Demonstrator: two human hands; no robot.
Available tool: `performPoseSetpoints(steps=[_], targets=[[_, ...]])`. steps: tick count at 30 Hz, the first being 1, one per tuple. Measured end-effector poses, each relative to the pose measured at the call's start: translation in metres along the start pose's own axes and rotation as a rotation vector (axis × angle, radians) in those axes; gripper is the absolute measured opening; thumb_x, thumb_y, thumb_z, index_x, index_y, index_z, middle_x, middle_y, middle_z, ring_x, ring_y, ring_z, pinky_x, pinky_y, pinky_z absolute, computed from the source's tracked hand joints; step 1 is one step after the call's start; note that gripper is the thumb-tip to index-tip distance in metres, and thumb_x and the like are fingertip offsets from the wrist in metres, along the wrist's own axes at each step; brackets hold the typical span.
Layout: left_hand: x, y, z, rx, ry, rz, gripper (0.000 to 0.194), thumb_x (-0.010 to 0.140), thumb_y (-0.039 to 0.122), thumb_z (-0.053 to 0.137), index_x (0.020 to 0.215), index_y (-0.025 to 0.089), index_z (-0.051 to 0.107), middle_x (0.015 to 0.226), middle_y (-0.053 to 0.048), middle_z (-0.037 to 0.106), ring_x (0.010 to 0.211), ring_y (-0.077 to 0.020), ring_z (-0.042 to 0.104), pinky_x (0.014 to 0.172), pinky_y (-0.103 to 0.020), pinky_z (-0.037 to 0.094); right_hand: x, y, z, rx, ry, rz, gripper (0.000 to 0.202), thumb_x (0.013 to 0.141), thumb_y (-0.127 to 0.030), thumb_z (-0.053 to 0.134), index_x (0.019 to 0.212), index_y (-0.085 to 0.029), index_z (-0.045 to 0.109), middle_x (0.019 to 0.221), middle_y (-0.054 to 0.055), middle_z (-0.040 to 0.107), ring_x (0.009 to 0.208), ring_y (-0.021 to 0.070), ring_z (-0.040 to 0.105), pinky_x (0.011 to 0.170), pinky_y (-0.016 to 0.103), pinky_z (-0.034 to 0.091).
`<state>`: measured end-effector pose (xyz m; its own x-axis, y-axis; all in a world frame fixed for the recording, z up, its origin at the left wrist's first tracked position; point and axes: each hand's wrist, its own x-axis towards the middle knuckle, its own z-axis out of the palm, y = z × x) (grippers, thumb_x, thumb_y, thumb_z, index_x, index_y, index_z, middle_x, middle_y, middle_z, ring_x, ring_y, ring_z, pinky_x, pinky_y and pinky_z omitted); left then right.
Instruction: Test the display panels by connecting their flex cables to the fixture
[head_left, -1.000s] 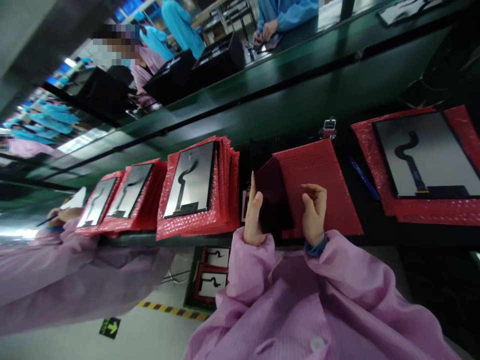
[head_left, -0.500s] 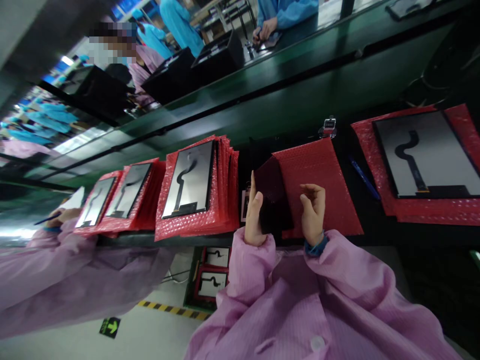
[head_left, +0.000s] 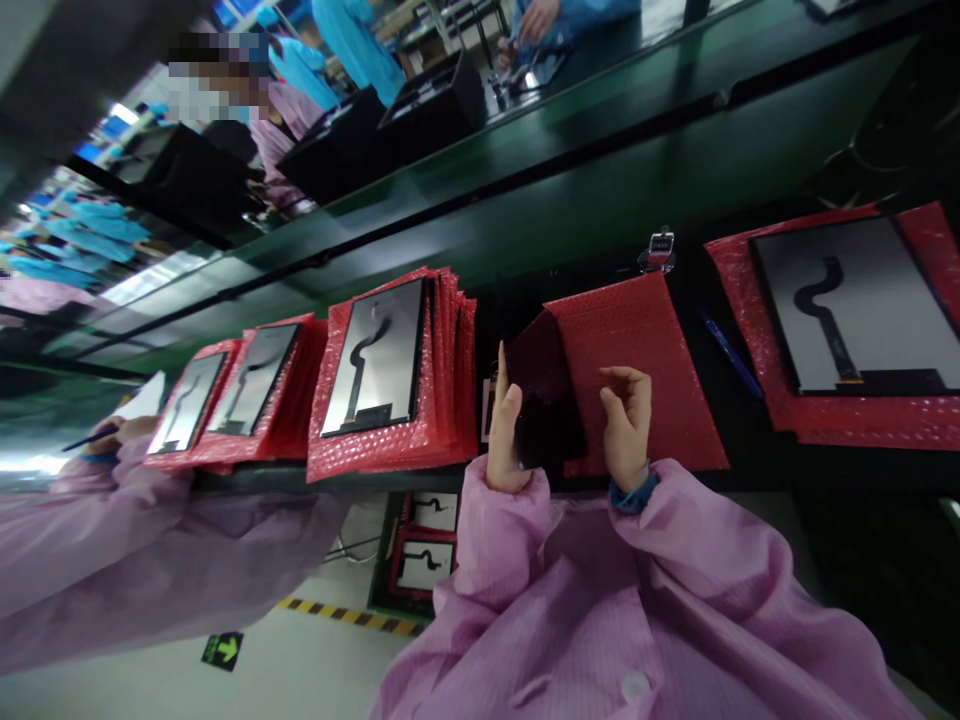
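My left hand (head_left: 505, 430) grips the left side of a dark glossy display panel (head_left: 547, 395), thumb on the near face and fingers along the edge. The panel stands tilted over the left part of a red bubble-wrap bag (head_left: 626, 315) lying on the dark bench. Over that bag hovers my right hand (head_left: 628, 415), fingers loosely curled and apart from the thumb, with nothing in it. To the left, a stack of red bubble-wrap bags carries a display panel (head_left: 379, 350) with a black flex cable.
Another display panel (head_left: 862, 310) lies on red bags at right, beside a blue pen (head_left: 731, 355). A metal clip (head_left: 660, 250) sits behind my bag. At left, a co-worker's hand (head_left: 112, 437) holds a pen near more stacks. A bin (head_left: 382, 570) with panels stands below.
My hands and the dark panel stay almost still, the panel's face showing slightly more. Across the bench, a co-worker's hand has lifted a little. The view has shifted slightly.
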<state>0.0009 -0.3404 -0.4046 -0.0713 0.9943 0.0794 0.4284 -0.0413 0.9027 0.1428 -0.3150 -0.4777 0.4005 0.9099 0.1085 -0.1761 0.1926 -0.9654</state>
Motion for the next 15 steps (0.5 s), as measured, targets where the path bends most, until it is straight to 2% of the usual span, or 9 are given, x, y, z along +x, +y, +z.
performPoseSetpoints(steps=[3,6,10,12,15], targets=[[0.0,0.003,0.003,-0.016,0.025,0.026,0.056,0.102,0.043,0.043,0.158,0.037,0.036,0.163,0.01,0.038,0.153,-0.0282,0.034,0.129,-0.052,0.033,0.0,0.0,0.0,0.017,-0.001,-0.002,0.022,0.085,-0.031,0.057,0.105,-0.022,0.055,0.107,0.006,0.061,0.102,0.0196,0.059,0.094,0.04,0.047],[0.0,0.007,0.009,-0.048,0.037,-0.01,0.056,0.105,0.043,0.03,0.161,0.034,0.03,0.162,0.008,0.041,0.151,-0.0239,0.039,0.127,-0.047,0.037,-0.001,0.002,0.0,0.027,0.001,-0.003,0.022,0.084,-0.03,0.057,0.105,-0.022,0.056,0.106,0.005,0.061,0.102,0.0192,0.059,0.094,0.04,0.047],[0.002,0.012,0.021,-0.104,0.133,-0.037,0.057,0.107,0.036,0.015,0.164,0.031,0.017,0.16,0.005,0.045,0.149,-0.0174,0.042,0.124,-0.04,0.041,-0.001,0.003,0.0,0.027,0.006,0.003,0.022,0.084,-0.028,0.057,0.105,-0.023,0.057,0.106,0.004,0.062,0.103,0.0194,0.059,0.097,0.041,0.046],[0.002,0.011,0.026,-0.073,0.164,-0.033,0.058,0.106,0.03,0.012,0.164,0.032,0.012,0.157,0.004,0.048,0.147,-0.0161,0.044,0.123,-0.041,0.043,-0.001,0.004,0.0,0.023,0.006,0.002,0.021,0.084,-0.028,0.057,0.104,-0.023,0.058,0.106,0.004,0.062,0.103,0.0196,0.059,0.096,0.041,0.046],[0.002,0.007,0.029,-0.039,0.197,-0.004,0.061,0.105,0.021,0.017,0.164,0.034,0.014,0.153,0.002,0.053,0.143,-0.0179,0.05,0.121,-0.046,0.045,0.0,0.005,-0.001,0.026,0.006,-0.002,0.021,0.084,-0.029,0.058,0.104,-0.024,0.059,0.106,0.004,0.063,0.102,0.0201,0.059,0.095,0.041,0.046]])
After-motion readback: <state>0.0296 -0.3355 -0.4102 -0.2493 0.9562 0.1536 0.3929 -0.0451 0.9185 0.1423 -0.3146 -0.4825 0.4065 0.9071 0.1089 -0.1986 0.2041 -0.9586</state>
